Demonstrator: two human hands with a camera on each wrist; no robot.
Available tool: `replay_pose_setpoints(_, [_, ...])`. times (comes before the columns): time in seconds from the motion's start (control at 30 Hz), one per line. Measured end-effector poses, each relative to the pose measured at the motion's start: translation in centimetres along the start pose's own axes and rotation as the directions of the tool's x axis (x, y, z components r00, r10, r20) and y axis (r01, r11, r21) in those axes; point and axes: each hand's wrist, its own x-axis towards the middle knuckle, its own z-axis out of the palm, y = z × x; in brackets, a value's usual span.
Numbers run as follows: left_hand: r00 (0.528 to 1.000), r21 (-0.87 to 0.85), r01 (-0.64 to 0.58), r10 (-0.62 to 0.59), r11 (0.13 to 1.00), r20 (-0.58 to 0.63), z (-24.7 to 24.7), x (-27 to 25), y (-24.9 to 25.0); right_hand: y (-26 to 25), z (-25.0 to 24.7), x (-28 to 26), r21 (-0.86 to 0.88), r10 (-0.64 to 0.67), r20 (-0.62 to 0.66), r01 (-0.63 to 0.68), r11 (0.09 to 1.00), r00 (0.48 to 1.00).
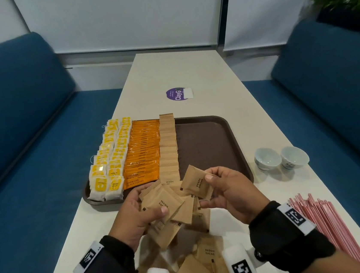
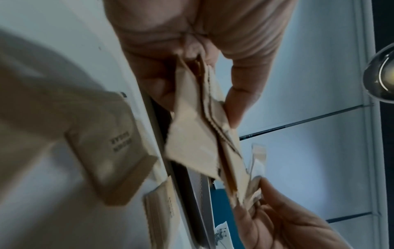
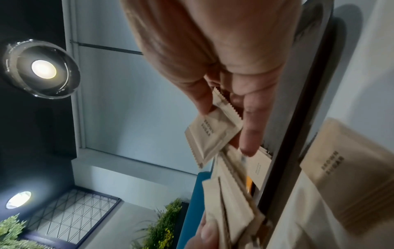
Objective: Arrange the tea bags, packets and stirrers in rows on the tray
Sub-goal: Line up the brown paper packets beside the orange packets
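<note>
A brown tray (image 1: 208, 137) holds rows of yellow tea bags (image 1: 112, 157), orange coffee packets (image 1: 142, 151) and brown sugar packets (image 1: 168, 144). Just before the tray's near edge, my left hand (image 1: 138, 213) grips a fanned bunch of brown sugar packets (image 1: 167, 207). My right hand (image 1: 228, 191) pinches one brown sugar packet (image 1: 196, 182) above the bunch. In the left wrist view the bunch (image 2: 204, 134) sits between thumb and fingers. The right wrist view shows the single packet (image 3: 211, 133) pinched by my fingers. Pink stirrers (image 1: 328, 225) lie on the table at the right.
A loose pile of brown sugar packets (image 1: 196, 267) lies on the white table (image 1: 189, 72) near me. Two small white cups (image 1: 280, 158) stand right of the tray. A purple sticker (image 1: 177, 94) is beyond it. Blue benches (image 1: 17, 132) flank the table.
</note>
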Motion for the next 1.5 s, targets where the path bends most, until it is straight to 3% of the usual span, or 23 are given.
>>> replay_pose_setpoints(0.23, [1.0,-0.017,0.017,-0.017,1.0,0.025,-0.1,-0.1,-0.4,0.1,1.2,0.2,-0.086,0.024,0.023,-0.022,0.996,0.999])
replay_pose_setpoints(0.5, [0.999,-0.147,-0.023,0.016,0.989,-0.047,-2.0,0.0,0.1,-1.6,1.2,0.9,-0.01,0.013,-0.032,-0.014,1.0,0.999])
replay_pose_setpoints(0.63, [0.994,-0.198,-0.062,0.043,0.978,-0.101,-3.9,0.0,1.0,-2.4,0.5,2.3,-0.255,-0.1,-0.116,0.068,0.965,0.988])
replay_pose_setpoints(0.83, [0.992,-0.235,-0.101,0.079,0.967,-0.1,-5.2,0.1,1.7,-2.0,1.5,5.2,-0.512,-0.175,-0.077,0.112,0.852,0.981])
replay_pose_setpoints(1.07, [0.993,-0.249,-0.083,0.061,0.965,-0.098,-5.7,-0.1,1.4,0.4,3.5,7.4,-0.582,-0.089,0.057,0.105,0.806,0.994])
replay_pose_setpoints(1.2, [0.993,-0.243,-0.09,0.067,0.966,-0.102,-5.8,-0.1,1.1,1.1,4.1,8.6,-0.633,-0.087,0.037,0.091,0.769,0.995])
replay_pose_setpoints(1.5, [0.992,-0.27,-0.085,0.057,0.959,-0.109,-5.7,0.6,0.6,1.3,4.0,9.3,-0.627,-0.058,-0.007,0.041,0.778,0.998])
